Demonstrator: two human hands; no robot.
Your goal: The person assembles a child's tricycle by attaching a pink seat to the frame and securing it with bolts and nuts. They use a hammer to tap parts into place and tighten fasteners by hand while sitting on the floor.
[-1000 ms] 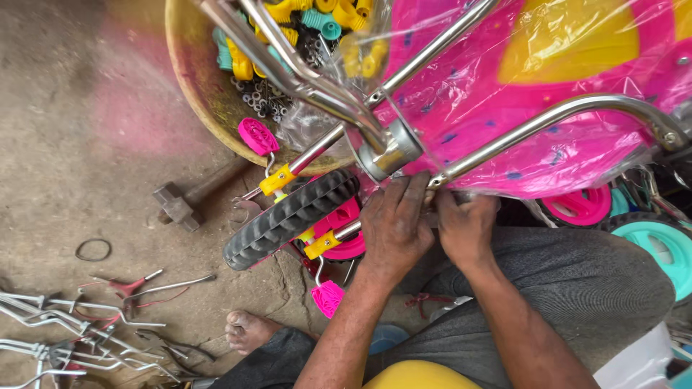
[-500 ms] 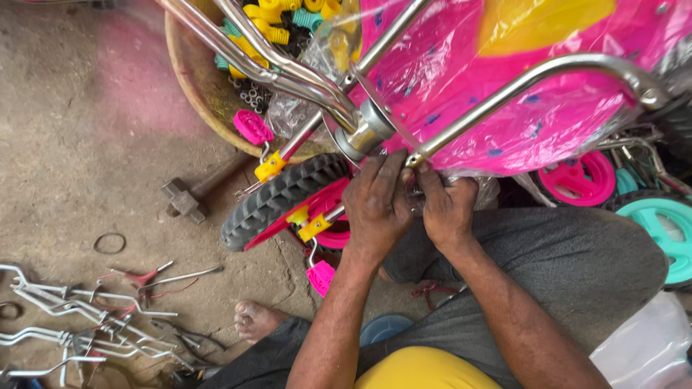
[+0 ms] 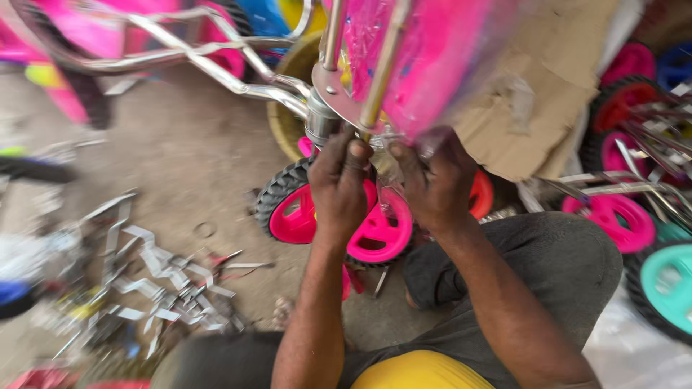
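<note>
Between your knees and the tan basket (image 3: pixel 282 122), room is tight: the small bicycle's chrome frame tubes (image 3: pixel 216 68) cross overhead on the left, the plastic-wrapped pink body panel (image 3: pixel 425 57) hangs right above your knuckles, and a torn sheet of cardboard (image 3: pixel 548 94) closes off the right. The only open ground is the bare dirt floor (image 3: pixel 180 180) to your left, and even that ends at a scatter of bent metal brackets (image 3: pixel 155 277) near your left knee.

Your left hand (image 3: pixel 339 187) is raised with the wrist straight, back of the hand toward you, fingers curled up against the underside of the round chrome fork plate (image 3: pixel 333 90) where a thin chrome rod (image 3: pixel 378 72) comes down; it looks closed around a part there, but what it grips is hidden behind the fingers. Your right hand (image 3: pixel 432 184) sits just beside it, fingers bent and pinching at crinkled clear wrap below the same plate; I cannot tell whether it holds anything firm.

Directly behind both hands is the front wheel (image 3: pixel 339 216): knobbly black rubber tyre, glossy pink plastic spokes. More wheels of the same build, pink (image 3: pixel 613 220) and teal (image 3: pixel 667 284), crowd your right side, touching one another. The picture is motion-blurred at its edges.
</note>
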